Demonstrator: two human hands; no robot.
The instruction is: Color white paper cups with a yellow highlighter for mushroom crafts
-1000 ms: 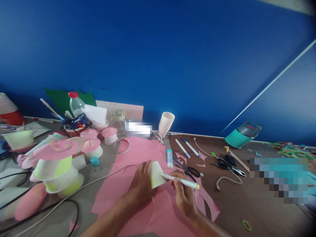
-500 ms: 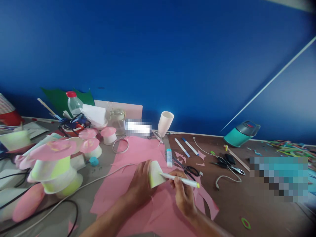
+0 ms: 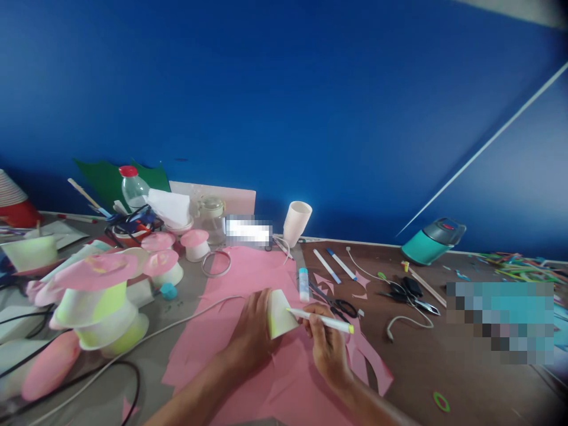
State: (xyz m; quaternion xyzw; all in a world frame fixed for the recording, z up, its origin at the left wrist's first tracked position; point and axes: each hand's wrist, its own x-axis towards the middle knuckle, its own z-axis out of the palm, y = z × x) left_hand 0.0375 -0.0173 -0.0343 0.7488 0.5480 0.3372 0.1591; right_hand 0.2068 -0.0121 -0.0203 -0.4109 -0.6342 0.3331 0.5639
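My left hand is closed around a white paper cup lying on its side, part of it tinted yellow-green. Between the fingers of my right hand is a white marker with a yellow end. Its tip touches the cup's side, or comes very near it. Both hands are over sheets of pink paper. A glue stick and dark-handled scissors are just beyond my right hand.
Pink-topped cups crowd the left side, with a loose white cable running across. A white cup stands at the back by the blue wall. Two markers, keys and a teal flask are to the right.
The marker and my right hand have shifted slightly left along the cup's side. My left hand and the cup stay almost where they were.
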